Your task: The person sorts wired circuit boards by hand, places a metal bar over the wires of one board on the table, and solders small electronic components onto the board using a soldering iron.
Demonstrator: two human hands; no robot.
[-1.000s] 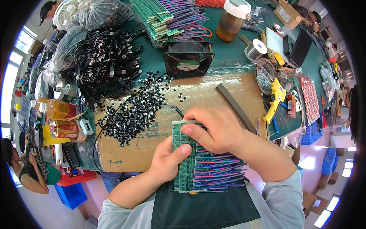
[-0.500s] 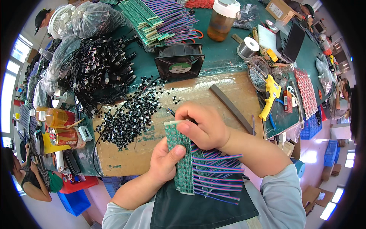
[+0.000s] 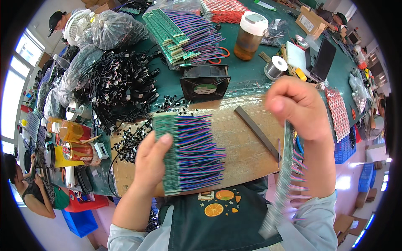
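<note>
My left hand [image 3: 150,165] grips a green circuit board panel [image 3: 171,178], thumb on its face and fingers hidden behind. Rows of purple, blue and dark ribbon wires [image 3: 199,152] stick out from its right edge. Whether one panel or several lie together in that grip, I cannot tell. Raised on the right, my right hand [image 3: 298,106] pinches the top of another wired circuit board strip [image 3: 279,194]. That strip hangs down beside my right forearm, smeared by motion, its short wires pointing right.
Small black connectors [image 3: 130,146] lie heaped on the cardboard [image 3: 238,167], with a dark metal bar [image 3: 257,133] to the right. Behind stand a black fan [image 3: 205,81], stacked wired boards [image 3: 167,33], a lidded jug [image 3: 250,35] and a solder spool [image 3: 276,67]. Black cables [image 3: 121,83] pile up at left.
My hands have moved apart. The right hand rose to the right, carrying a board strip away; the left hand moved left with its panel, whose wires now spread over the cardboard.
</note>
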